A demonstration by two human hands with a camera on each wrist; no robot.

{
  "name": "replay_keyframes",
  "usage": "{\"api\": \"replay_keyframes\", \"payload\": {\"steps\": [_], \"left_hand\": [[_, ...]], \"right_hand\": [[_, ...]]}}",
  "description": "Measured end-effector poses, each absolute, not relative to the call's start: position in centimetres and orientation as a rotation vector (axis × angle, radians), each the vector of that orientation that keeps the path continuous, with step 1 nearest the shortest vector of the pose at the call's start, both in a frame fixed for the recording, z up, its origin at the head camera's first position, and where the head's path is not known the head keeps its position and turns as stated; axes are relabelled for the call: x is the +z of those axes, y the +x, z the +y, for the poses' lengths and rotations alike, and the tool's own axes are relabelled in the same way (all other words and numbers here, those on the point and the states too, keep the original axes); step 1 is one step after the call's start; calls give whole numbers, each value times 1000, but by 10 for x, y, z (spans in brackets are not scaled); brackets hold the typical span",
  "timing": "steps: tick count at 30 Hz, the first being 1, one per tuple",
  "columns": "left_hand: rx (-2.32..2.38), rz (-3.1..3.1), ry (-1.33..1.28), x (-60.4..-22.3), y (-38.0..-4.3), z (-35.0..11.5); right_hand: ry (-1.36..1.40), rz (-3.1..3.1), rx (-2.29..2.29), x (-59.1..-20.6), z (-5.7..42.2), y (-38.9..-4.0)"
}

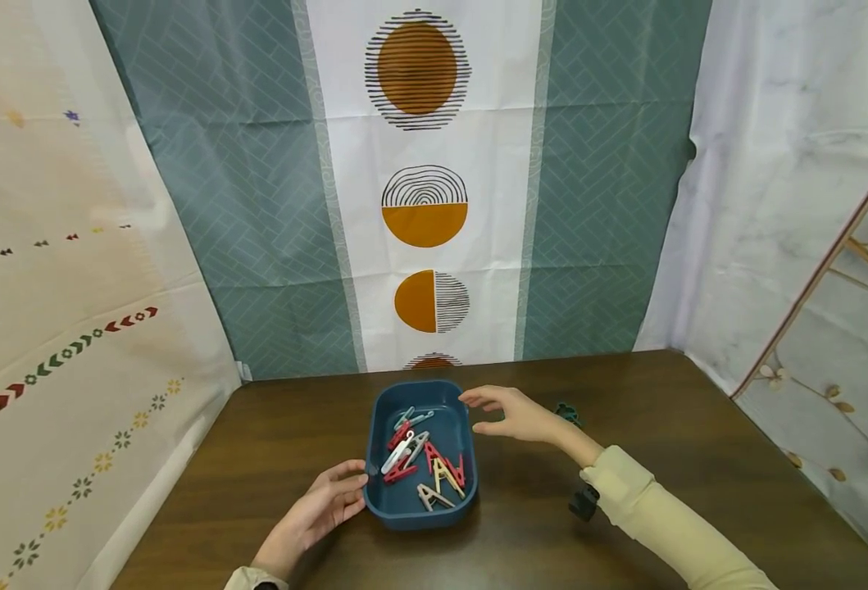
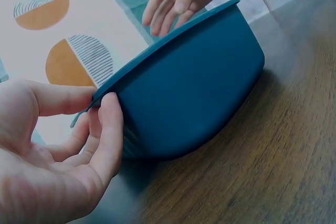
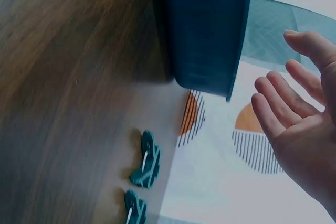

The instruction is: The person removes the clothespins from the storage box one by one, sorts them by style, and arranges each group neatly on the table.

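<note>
A dark blue plastic bin [image 1: 419, 521] stands on the table with several clothespins in it: red [image 1: 400, 473], white [image 1: 398, 452], yellow [image 1: 447, 475], beige [image 1: 434, 496], grey and pale teal ones. My left hand [image 1: 328, 501] is at the bin's left side, and in the left wrist view its thumb and fingers pinch the rim. Over by the far right rim, my right hand [image 1: 511, 412] hovers with fingers spread and slightly bent, holding nothing. The right wrist view shows that hand [image 3: 304, 114] apart from the bin wall [image 3: 207, 35].
Dark green clips [image 3: 147, 159] lie on the wooden table [image 1: 293, 426] to the right of the bin, partly behind my right wrist in the head view. Printed cloths hang along the back [image 1: 434, 147] and both sides of the table.
</note>
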State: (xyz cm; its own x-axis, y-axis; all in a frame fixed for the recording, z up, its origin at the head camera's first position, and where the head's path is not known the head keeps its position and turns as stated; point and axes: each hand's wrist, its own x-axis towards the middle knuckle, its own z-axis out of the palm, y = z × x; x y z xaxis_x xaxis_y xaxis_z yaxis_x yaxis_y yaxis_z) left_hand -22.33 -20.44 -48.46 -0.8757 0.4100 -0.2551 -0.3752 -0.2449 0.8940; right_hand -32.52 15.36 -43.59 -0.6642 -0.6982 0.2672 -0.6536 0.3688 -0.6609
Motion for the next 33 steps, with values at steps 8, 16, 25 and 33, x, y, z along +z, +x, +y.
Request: {"api": "replay_keyframes", "payload": {"steps": [8,16,25,33], "left_hand": [[2171,1550,37,-487,-223,-203],[2183,1514,64,-487,-222,-202],[2183,1492,55,-488,-221,-202],[2179,1490,50,-487,-221,-202]], "right_hand": [[-1339,2498,-1175,-440,135,-329],[-1344,2431,-1130,-442,117,-331],[-1277,2389,-1050,-443,101,-326],[-1272,2410,-995,-446,86,-326]]}}
